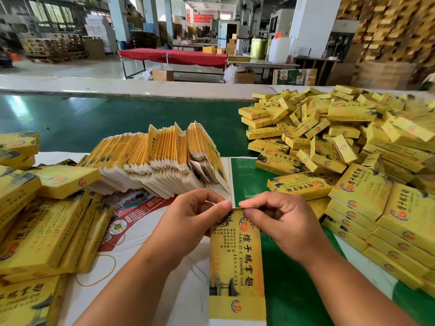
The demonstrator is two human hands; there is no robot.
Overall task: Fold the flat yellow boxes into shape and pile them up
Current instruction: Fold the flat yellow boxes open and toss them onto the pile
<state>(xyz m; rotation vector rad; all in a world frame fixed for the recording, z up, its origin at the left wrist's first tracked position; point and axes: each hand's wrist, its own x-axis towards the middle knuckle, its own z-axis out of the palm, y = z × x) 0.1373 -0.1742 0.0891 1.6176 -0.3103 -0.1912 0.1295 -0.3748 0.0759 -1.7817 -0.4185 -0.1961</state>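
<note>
A yellow box [236, 264] with black and red print stands lengthwise in front of me, its far end up between my hands. My left hand [188, 215] grips its upper left corner, thumb and forefinger pinching the top flap. My right hand [280, 220] pinches the same flap from the right. A long row of flat yellow boxes [160, 158] stands on edge just beyond my hands. A big heap of folded yellow boxes [341, 142] covers the right side of the table.
Stacks of larger yellow boxes [40, 231] crowd the left. A printed leaflet [131, 212] and rubber bands [101, 271] lie on the white sheet. A green belt [94, 118] runs across behind. A red-covered table [174, 56] stands far off.
</note>
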